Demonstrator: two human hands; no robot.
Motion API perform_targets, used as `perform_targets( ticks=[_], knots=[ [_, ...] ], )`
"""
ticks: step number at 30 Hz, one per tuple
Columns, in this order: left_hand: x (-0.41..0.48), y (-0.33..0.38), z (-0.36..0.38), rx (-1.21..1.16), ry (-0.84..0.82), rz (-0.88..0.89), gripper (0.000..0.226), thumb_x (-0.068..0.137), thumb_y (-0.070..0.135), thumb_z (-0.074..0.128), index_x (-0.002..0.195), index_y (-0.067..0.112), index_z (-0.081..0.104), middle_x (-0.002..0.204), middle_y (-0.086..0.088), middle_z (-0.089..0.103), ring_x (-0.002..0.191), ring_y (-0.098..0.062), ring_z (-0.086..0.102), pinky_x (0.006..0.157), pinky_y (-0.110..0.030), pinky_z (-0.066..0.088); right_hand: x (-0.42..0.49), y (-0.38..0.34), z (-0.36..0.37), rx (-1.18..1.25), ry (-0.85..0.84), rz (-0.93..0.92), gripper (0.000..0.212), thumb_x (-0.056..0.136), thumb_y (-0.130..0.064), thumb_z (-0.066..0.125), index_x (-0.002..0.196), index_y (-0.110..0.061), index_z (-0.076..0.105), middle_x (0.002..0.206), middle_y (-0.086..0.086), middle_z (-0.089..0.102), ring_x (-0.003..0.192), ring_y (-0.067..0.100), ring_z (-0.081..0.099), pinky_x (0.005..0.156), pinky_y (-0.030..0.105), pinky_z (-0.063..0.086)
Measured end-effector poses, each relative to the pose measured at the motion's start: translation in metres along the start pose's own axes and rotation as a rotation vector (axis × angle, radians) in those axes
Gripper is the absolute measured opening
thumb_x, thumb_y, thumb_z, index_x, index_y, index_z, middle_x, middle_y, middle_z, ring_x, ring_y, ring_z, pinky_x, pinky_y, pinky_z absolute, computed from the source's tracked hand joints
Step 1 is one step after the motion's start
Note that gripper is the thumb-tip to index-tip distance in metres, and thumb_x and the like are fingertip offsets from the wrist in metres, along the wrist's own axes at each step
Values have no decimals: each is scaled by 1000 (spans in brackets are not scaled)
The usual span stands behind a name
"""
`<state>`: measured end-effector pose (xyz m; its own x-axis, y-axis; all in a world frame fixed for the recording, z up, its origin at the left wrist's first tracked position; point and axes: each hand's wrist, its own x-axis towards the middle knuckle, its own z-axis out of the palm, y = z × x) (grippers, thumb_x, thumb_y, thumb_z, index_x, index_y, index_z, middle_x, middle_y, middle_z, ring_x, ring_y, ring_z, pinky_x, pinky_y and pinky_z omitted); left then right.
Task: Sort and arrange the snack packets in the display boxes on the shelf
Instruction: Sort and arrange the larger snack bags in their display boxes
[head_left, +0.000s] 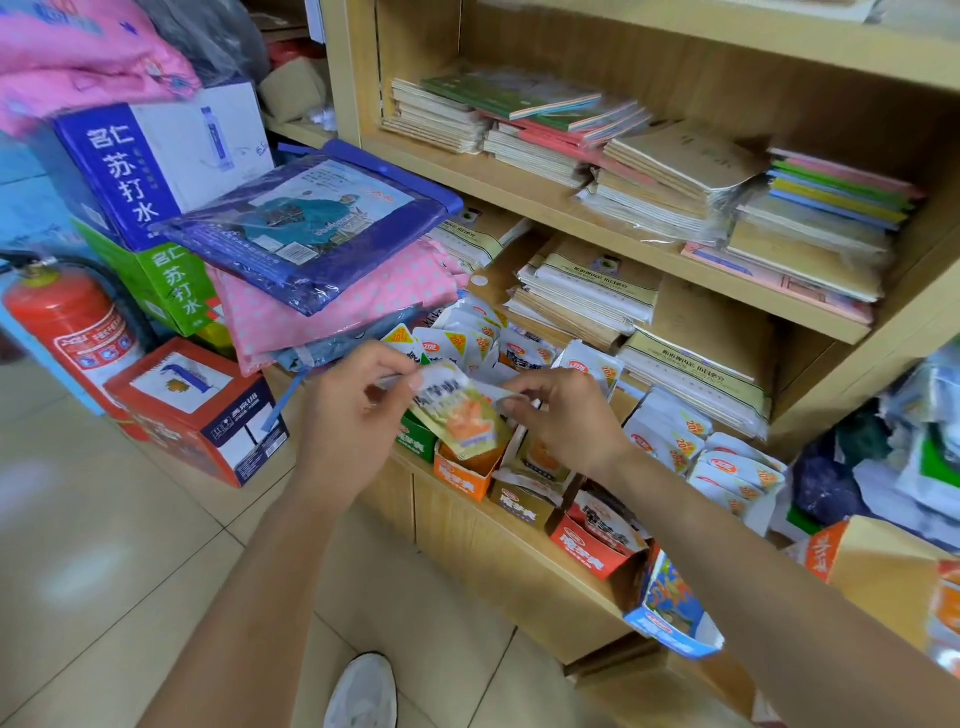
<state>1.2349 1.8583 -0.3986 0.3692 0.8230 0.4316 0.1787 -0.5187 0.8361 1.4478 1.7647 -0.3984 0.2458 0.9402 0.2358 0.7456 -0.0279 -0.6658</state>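
L hand (353, 415) & R hand (566, 415) each pinch a top corner of one snack packet (462, 415), held just above the orange display box (462, 475) at the front of the shelf (540, 571). Prob. approx. midway: front boxes hold some packets, but loose white packets (701, 452) piled behind & to the right are unsorted.

Looks like a small general shop. Holds shrink-wrapped stacks of exercise books (675, 171) on wooden shelves (571, 205), many copies alike. Carries printed display boxes (592, 548) in a row along the lower ledge, crammed with identical snack packets (670, 436). Keeps packaged raincoats (311, 228) piled beside the shelves, against branded drink cartons (119, 171) stacked above the tiled floor (104, 545). Has a red fire extinguisher (67, 322) standing by the cartons.
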Motion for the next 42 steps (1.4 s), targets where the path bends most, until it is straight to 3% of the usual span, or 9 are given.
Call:
perform_targets(
  ticks=[5, 9, 15, 21, 25, 29, 34, 39, 42],
  knots=[
    [7, 3, -9, -103, 208, -11, 33, 91, 5, 70, 89, 36, 61, 86, 10, 71, 76, 3, 66, 69, -13, 47, 6, 10, -4, -11, 126, 151, 16, 94, -15, 68, 107, -7, 74, 98, 5, 74, 85, 14, 65, 74, 15, 52],
    [5, 7, -5, -184, 243, -52, 16, 92, 4, 69, 96, 19, 65, 88, 4, 73, 74, 2, 67, 67, -13, 48, 6, 6, -3, -15, 202, 159, 23, 95, -17, 67, 116, -8, 72, 104, 7, 74, 92, 20, 68, 85, 36, 56],
    [1, 21, 7, -255, 186, -71, 18, 90, 10, 74, 97, 26, 68, 95, 7, 77, 88, -10, 74, 75, -27, 57, 3, -5, -37, 85, -107, 112, 65, 88, 7, 59, 142, -28, 51, 131, -11, 62, 127, 4, 53, 98, 20, 45],
    [-7, 40, 41, -156, -20, 88, 18, 87, 7, 76, 96, 21, 73, 91, 15, 74, 87, -2, 71, 70, -13, 52, -26, -21, -62, 54, -24, -7, 41, 86, -14, 76, 123, -30, 67, 117, -17, 67, 108, 0, 58, 81, 12, 41],
    [-11, 41, 52, -123, -338, 13, 22, 81, 18, 83, 101, 24, 76, 92, 18, 75, 89, 3, 70, 75, -14, 52, -30, 1, -50, 60, 25, 61, 15, 87, -4, 74, 98, -14, 73, 90, -4, 72, 83, 7, 67, 76, 22, 53],
    [-5, 22, 46, -37, -737, -139, 31, 87, 47, 73, 113, 30, 74, 104, 17, 75, 97, 3, 69, 91, -33, 56, -33, 20, -50, -5, -11, 123, 41, 85, 14, 57, 108, -15, 73, 101, 0, 74, 91, 1, 67, 84, 21, 55],
    [5, -4, 49, 105, -269, -55, 19, 98, 35, 62, 112, 31, 73, 102, 19, 72, 96, -1, 66, 80, -36, 57, -17, 18, -54, 72, 49, 116, 31, 95, 3, 55, 112, -17, 72, 107, -2, 73, 100, 6, 67, 92, 28, 55],
    [13, -28, 66, 266, -380, -20, 37, 97, 34, 61, 134, 27, 61, 133, 7, 63, 128, -21, 52, 102, -48, 47, 13, 16, -29, -234, -286, 245, 58, 97, -21, 60, 151, -22, 39, 151, 5, 46, 129, 28, 52, 103, 45, 46],
    [19, -30, 72, 307, -437, 26, 54, 98, 28, 61, 149, 27, 45, 149, 8, 49, 137, -25, 35, 112, -44, 37, 19, 12, -17, -369, -351, 208, 63, 96, -17, 56, 154, -22, 32, 153, 3, 40, 134, 30, 33, 107, 44, 36]
  ],
)
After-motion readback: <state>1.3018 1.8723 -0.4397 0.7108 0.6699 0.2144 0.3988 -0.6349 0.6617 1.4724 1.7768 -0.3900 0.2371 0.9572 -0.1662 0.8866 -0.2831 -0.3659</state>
